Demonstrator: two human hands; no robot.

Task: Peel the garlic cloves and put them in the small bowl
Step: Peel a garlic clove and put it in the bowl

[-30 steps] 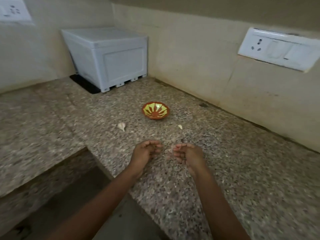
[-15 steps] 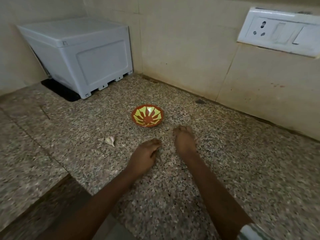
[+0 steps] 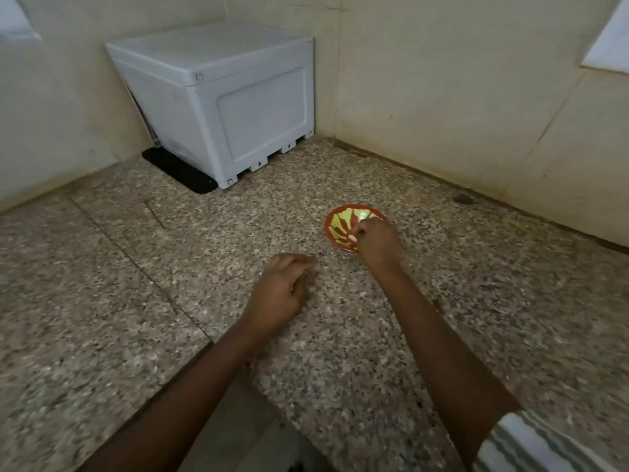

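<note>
Currently: right hand (image 3: 378,245) pinches a garlic clove (image 3: 353,238) over small bowl (image 3: 331,229), release pending; left hand (image 3: 280,292) curled, contents indiscernible.

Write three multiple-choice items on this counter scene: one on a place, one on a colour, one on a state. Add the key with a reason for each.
1. Where is the right hand?
A. Over the small bowl
B. Inside a drawer
C. Behind the person's back

2. What colours is the small bowl?
A. Plain blue
B. Red-orange with yellow-green marks
C. Black and white

3. How are the right hand's fingers?
A. Spread flat
B. Straight, pointing up
C. Curled, pinching a small pale piece

Key:
1 A: the hand covers the bowl's right side.
2 B: the rim is red-orange and yellow-green shapes fan out inside.
3 C: the fingers bend inward and a pale bit shows at their tips above the bowl.
</note>
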